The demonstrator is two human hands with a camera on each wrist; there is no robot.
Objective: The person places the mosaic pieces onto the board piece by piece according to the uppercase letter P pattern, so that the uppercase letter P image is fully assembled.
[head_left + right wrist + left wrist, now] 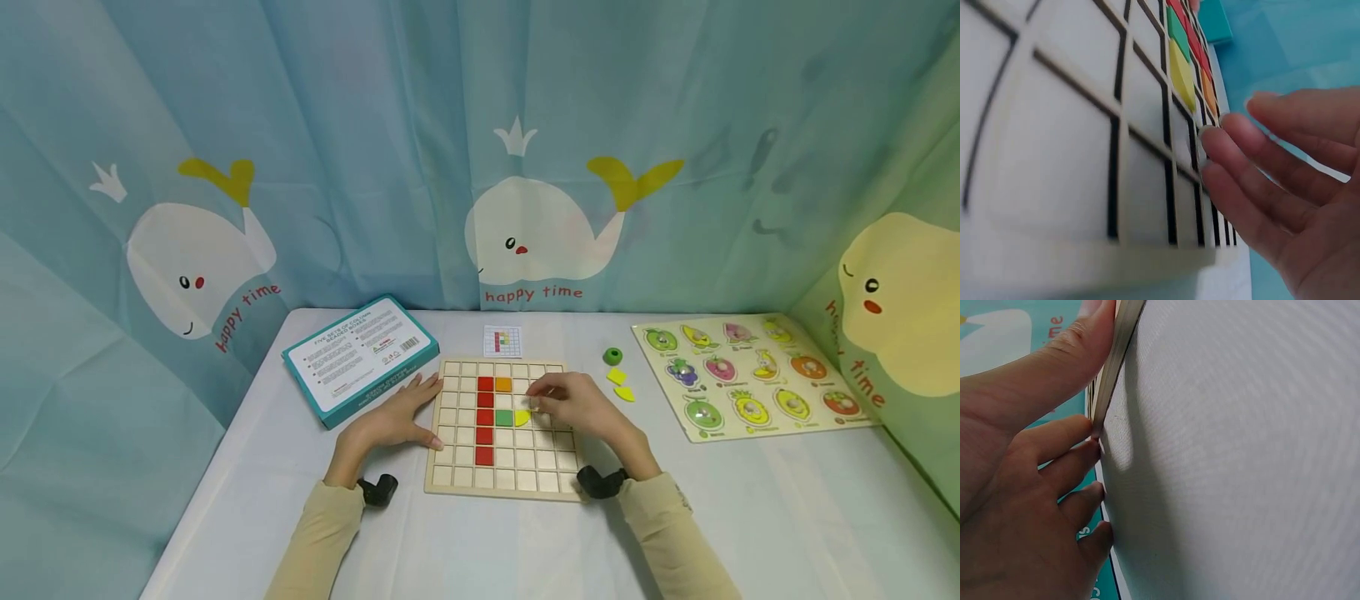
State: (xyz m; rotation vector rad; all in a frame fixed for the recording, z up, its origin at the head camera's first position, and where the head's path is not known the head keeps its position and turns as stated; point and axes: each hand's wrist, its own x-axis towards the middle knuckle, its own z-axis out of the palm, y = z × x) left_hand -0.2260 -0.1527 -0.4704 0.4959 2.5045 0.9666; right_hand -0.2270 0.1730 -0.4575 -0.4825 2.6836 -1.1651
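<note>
A wooden grid board (453,477) lies on the table with a column of red squares (485,417). An orange square (503,384) sits at the column's upper end, on its right. A green square (503,418) and a yellow rounded piece (521,418) run right from the column's middle. My left hand (401,413) is spread at the board's left edge, thumb on the rim; the left wrist view shows its fingertips at the board's side (1110,387). Over the board, my right hand (576,404) has its fingertips beside the yellow piece. Its fingers (1260,169) are loosely bent, with nothing visible between them.
A teal box (360,358) lies left of the board, close to my left hand. Behind the board is a small pattern card (502,341). To the right are a green bead (612,357), yellow pieces (623,393) and a fruit puzzle board (727,430).
</note>
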